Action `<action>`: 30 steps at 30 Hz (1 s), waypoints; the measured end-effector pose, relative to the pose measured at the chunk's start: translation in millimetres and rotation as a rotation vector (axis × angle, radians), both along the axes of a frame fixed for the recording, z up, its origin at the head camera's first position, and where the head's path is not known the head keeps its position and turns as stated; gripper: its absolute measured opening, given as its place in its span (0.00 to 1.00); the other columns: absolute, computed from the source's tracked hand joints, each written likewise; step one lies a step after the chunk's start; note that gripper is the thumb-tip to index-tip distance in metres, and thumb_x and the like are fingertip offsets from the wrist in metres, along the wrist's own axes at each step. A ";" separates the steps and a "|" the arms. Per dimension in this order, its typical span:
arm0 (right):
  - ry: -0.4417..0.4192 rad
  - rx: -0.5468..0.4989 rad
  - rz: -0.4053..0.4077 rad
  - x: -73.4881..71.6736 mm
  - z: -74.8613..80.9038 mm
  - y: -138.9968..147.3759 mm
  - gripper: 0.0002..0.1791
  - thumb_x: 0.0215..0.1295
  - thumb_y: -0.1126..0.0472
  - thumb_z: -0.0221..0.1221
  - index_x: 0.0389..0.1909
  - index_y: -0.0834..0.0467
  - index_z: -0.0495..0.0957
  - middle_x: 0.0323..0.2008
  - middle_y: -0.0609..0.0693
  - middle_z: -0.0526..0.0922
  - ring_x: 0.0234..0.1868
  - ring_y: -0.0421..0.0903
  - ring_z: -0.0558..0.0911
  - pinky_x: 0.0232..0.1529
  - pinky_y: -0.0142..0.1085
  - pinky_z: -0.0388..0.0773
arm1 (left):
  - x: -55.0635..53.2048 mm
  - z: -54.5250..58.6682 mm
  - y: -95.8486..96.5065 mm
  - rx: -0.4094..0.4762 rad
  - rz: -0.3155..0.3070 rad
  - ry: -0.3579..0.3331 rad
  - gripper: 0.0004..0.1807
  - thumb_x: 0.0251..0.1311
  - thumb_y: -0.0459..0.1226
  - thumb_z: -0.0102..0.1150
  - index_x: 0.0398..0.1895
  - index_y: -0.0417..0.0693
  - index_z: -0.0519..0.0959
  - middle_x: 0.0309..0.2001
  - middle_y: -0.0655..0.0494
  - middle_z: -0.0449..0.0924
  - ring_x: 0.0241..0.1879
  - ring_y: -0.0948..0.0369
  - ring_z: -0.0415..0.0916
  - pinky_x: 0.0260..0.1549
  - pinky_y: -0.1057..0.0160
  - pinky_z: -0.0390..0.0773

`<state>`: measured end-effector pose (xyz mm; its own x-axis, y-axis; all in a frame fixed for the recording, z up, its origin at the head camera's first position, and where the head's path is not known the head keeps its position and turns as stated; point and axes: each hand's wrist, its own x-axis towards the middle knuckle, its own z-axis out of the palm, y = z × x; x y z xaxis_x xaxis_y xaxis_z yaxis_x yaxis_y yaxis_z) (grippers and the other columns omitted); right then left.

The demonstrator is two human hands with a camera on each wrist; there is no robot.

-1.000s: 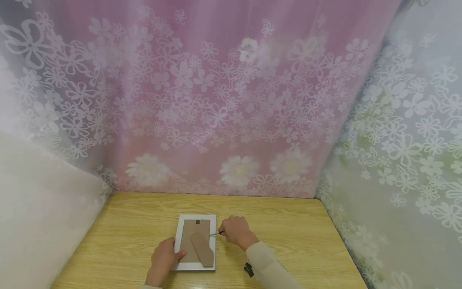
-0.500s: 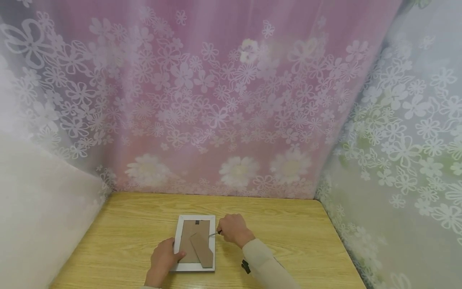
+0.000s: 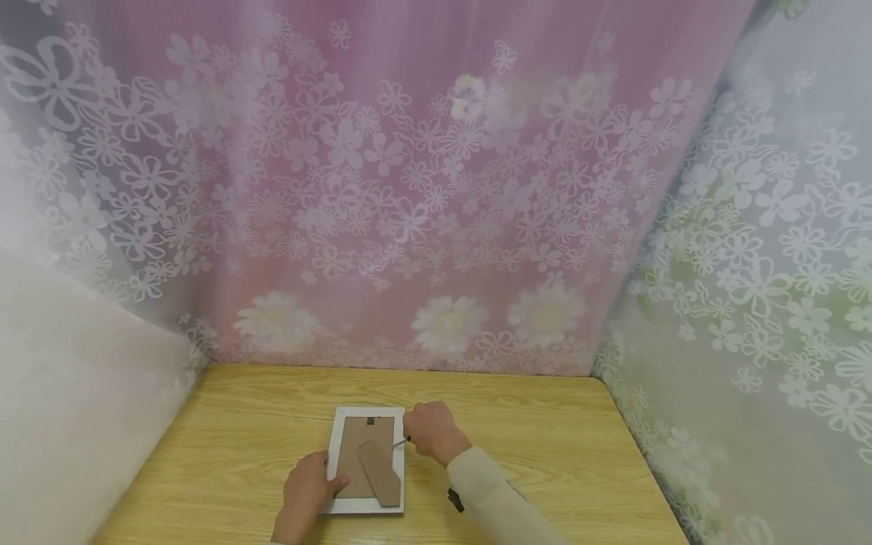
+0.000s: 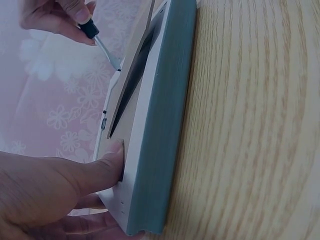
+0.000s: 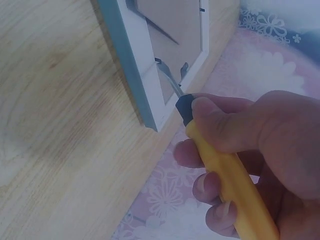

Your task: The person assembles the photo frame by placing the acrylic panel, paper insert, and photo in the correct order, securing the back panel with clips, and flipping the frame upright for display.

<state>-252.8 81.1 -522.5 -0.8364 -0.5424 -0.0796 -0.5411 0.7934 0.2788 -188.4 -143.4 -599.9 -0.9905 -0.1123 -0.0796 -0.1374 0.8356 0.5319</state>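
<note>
A picture frame [image 3: 361,506] with a white rim and blue-green sides lies face down on the table. On its brown backing board [image 3: 351,454] is a stand leg [image 3: 381,478], set at a slant. My left hand [image 3: 306,487] grips the lower left side, thumb on the back, fingers around the outer edge. My right hand [image 3: 434,430] holds a pry tool [image 5: 230,180] with a yellow handle, black collar and bent metal blade. The blade's tip touches a dark tab [image 5: 158,61] at the inner right edge. Near it, a grey tab [image 5: 184,68] stands bent up.
The wooden table [image 3: 518,431] extends around the frame. A pink floral curtain [image 3: 409,227] hangs along its back edge, with pale floral cloth [image 3: 763,318] at the right. A small black clip [image 3: 455,499] shows beside the right sleeve [image 3: 500,496].
My right hand has shifted slightly left, closer to the frame, with the pry tool still at its right edge. My left hand keeps its hold on the frame.
</note>
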 end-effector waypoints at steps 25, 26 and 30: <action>0.108 0.199 0.013 3.0 3.9 -27.4 0.17 0.70 0.56 0.64 0.18 0.46 0.81 0.21 0.40 0.82 0.18 0.36 0.65 0.21 0.33 0.74 | 0.4 -2.5 -1.3 0.011 0.008 0.010 0.34 0.47 0.42 0.81 0.54 0.31 0.81 0.48 0.35 0.86 0.44 0.43 0.86 0.39 0.45 0.84; 0.117 0.204 0.016 3.7 4.2 -29.0 0.18 0.70 0.57 0.64 0.18 0.46 0.81 0.21 0.40 0.82 0.18 0.36 0.63 0.21 0.33 0.73 | 0.2 -2.7 -1.4 0.009 0.008 0.010 0.34 0.47 0.42 0.81 0.55 0.31 0.81 0.48 0.35 0.86 0.44 0.43 0.86 0.39 0.45 0.84; 0.162 0.249 0.024 8.3 5.7 -33.9 0.21 0.71 0.56 0.63 0.14 0.46 0.75 0.17 0.39 0.75 0.19 0.39 0.57 0.18 0.33 0.62 | -0.5 -3.4 -1.1 0.001 0.005 0.006 0.35 0.47 0.43 0.81 0.55 0.31 0.81 0.49 0.34 0.86 0.44 0.44 0.86 0.40 0.45 0.84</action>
